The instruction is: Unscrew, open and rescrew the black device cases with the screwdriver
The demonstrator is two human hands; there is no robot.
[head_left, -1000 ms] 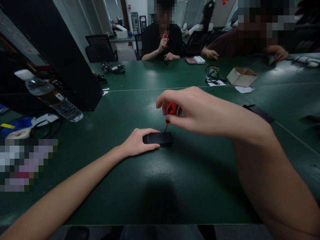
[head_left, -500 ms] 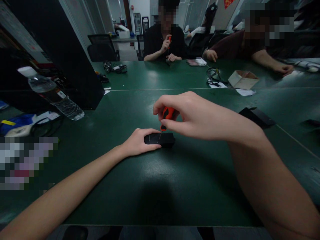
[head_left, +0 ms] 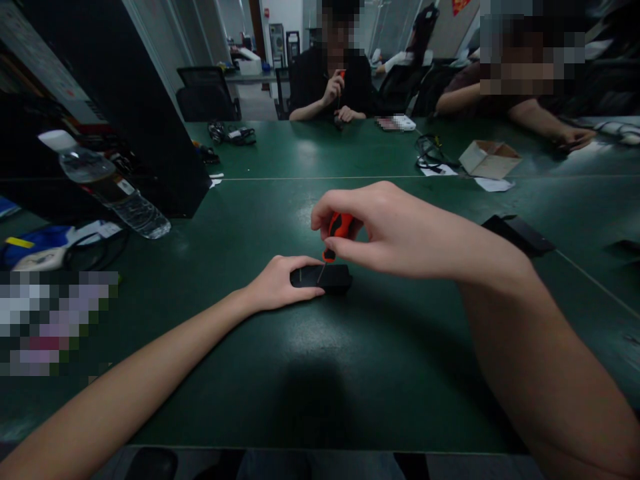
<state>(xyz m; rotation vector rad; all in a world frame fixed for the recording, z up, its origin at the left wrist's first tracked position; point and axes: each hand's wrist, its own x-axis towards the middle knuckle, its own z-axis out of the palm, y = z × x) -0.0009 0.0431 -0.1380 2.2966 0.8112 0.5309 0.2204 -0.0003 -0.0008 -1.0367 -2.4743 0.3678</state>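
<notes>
A small black oblong case (head_left: 336, 279) lies on the green tabletop (head_left: 240, 380) in front of me. My left hand (head_left: 277, 283) grips its left end, thumb along the near side and fingers along the far side. Above it, my right hand (head_left: 380, 230) is closed around the red-and-black handle of a screwdriver (head_left: 341, 225). The thin shaft slants down to the top of the case, between my left thumb and fingers. What the tip sits in is too small to make out.
A water bottle (head_left: 107, 183) leans at the left near a black cabinet (head_left: 150, 133). To the right lies another black case (head_left: 520, 235), with an open cardboard box (head_left: 490, 159) and cables (head_left: 431, 152) beyond. Across the table, a person (head_left: 327, 80) holds a red tool; another sits at the right.
My hands keep their grips, and the screwdriver stays on the case with little visible movement. The view has shifted slightly. At the far right, the other person's arm has been raised toward the head.
</notes>
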